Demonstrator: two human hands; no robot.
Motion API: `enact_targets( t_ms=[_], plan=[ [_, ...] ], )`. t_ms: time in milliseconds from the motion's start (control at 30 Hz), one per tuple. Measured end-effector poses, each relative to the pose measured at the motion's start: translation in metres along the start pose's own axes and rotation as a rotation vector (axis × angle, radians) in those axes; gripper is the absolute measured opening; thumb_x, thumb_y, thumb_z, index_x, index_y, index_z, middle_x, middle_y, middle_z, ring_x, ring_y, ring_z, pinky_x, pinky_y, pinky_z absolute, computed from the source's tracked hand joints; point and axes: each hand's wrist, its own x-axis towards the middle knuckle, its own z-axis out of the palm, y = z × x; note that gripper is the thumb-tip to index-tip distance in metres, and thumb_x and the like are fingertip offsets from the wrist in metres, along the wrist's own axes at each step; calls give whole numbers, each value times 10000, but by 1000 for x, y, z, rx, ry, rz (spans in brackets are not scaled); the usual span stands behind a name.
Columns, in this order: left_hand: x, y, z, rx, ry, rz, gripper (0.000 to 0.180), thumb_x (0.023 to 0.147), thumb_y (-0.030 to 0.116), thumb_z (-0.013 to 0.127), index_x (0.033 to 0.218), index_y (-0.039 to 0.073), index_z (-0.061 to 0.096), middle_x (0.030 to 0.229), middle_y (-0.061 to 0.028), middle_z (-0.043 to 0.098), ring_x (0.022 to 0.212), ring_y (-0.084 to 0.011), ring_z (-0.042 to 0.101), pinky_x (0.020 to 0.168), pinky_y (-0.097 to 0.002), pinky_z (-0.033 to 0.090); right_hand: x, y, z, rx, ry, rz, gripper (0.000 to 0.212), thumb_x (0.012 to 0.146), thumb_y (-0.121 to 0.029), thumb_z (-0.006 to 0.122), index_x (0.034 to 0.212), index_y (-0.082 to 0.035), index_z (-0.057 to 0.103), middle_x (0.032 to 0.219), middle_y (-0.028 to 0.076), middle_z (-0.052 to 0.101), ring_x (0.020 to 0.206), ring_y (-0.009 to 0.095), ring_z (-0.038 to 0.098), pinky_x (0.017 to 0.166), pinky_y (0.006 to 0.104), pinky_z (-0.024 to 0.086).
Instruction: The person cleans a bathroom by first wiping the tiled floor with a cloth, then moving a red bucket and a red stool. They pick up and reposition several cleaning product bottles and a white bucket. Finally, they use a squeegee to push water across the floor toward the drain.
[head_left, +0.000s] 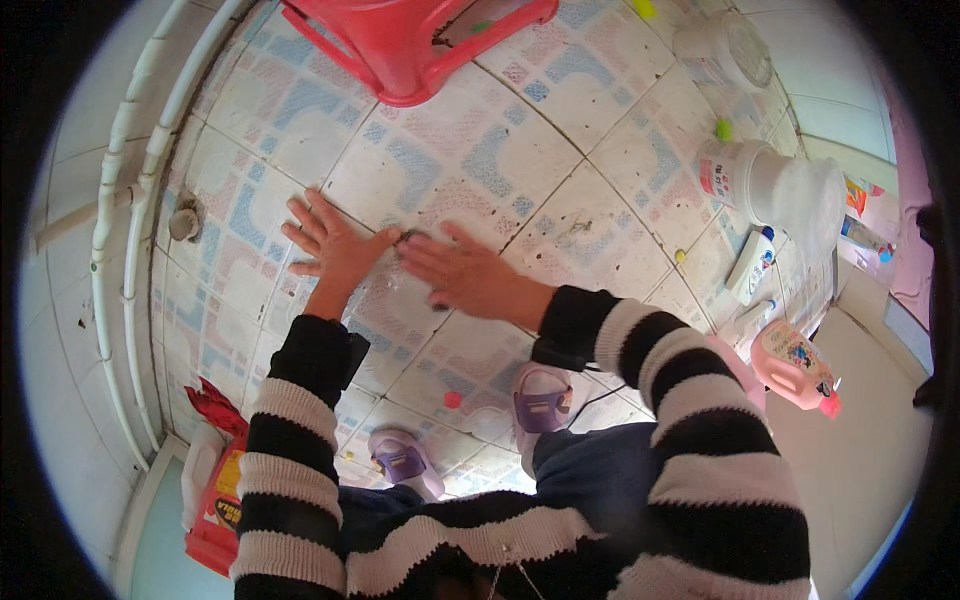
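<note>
My left hand (335, 248) is spread above the patterned tile floor (455, 200), palm down and fingers apart. Its thumb points toward my right hand (465, 275), which is stretched out low over the tiles and slightly blurred. A small dark clump (409, 237), too unclear to name, lies between the left thumb and the right fingertips. Another dark bit shows beside the lowest finger of the right hand. Neither hand visibly grips anything. Whether the palms touch the floor is hard to make out.
A red plastic stool (405, 80) stands ahead. White pipes (110, 200) run along the left wall. On the right lie white buckets (740, 180), a white bottle (750, 268) and a pink jug (790, 362). A red container (215, 520) is at lower left. Dark specks dot the tiles.
</note>
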Motion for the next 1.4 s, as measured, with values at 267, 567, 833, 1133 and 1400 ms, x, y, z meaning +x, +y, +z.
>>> enact_targets(
  t_ms=[267,567,833,1133,1400],
  plan=[
    [1,-8,5,-4,-15,4,1385,612,554,840,1514,120,-118,1547,-184,-252,1389,-438,-276,980,-754,-90,-126,166,-77,-458,204,885,651,948,-322,487,1470,-14,250,1538,198,235,1438,336,206,1094,602,216],
    [-1,-2,7,101,27,-80,1415,584,456,874,1512,152,-150,1556,-140,-258,1404,-415,-259,970,-789,-26,-142,39,-22,-293,-1,530,685,899,-376,537,1450,-30,322,1529,159,281,1420,333,244,1124,556,177],
    [3,-12,11,-103,18,26,1375,607,389,878,1516,123,-119,1558,-137,-253,1398,-406,-278,1009,-719,-94,-72,145,-85,-117,611,622,290,803,24,544,1077,-46,607,1169,147,575,1035,344,530,909,429,433],
    [-4,-3,6,-67,-5,55,1358,619,404,869,1517,108,-105,1555,-169,-242,1392,-426,-279,1007,-708,-118,-97,286,-283,-628,931,1004,329,863,-220,562,1145,-52,582,1182,170,581,1123,364,523,971,481,390],
    [-3,-6,2,-68,-19,26,1370,616,445,862,1514,111,-117,1557,-162,-242,1390,-422,-289,1000,-708,-127,-111,272,-234,-606,662,807,492,881,-186,577,1332,-20,474,1404,194,447,1321,376,384,1092,500,305]
  ],
)
